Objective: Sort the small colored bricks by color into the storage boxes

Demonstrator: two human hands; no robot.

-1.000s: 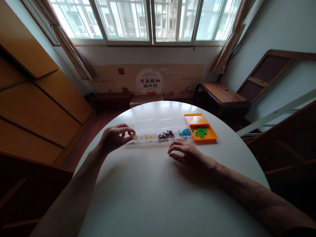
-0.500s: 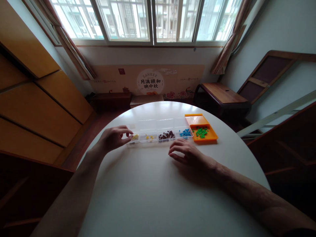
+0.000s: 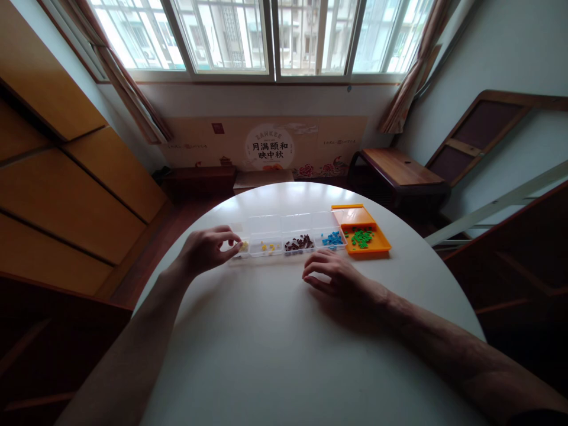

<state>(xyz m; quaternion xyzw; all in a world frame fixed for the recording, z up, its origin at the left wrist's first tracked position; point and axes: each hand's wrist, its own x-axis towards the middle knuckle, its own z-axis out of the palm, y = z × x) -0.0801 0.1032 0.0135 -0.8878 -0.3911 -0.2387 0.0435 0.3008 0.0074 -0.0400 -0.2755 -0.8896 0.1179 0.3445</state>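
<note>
A clear plastic organizer (image 3: pixel 266 226) with its lid open lies across the far side of the round white table (image 3: pixel 275 343). Its compartments hold pale yellow pieces (image 3: pixel 244 247), yellow pieces (image 3: pixel 267 247), brown pieces (image 3: pixel 299 242) and blue pieces (image 3: pixel 332 238). My left hand (image 3: pixel 206 248) is at the organizer's left end, its thumb and fingers pinched at the pale yellow pieces. My right hand (image 3: pixel 332 273) rests on the table just in front of the blue compartment, fingers curled and apart, holding nothing.
An orange tray (image 3: pixel 377 245) with green pieces (image 3: pixel 361 238) sits right of the organizer. Beyond the table stand a dark wooden bench (image 3: pixel 399 168), a low cabinet (image 3: pixel 199 177) and a printed board (image 3: pixel 270 145) under the windows. Wooden panels line the left wall.
My left hand drew back slightly from the leftmost compartment, then returned with fingertips pinched at the pale yellow pieces. My right hand has stayed in place.
</note>
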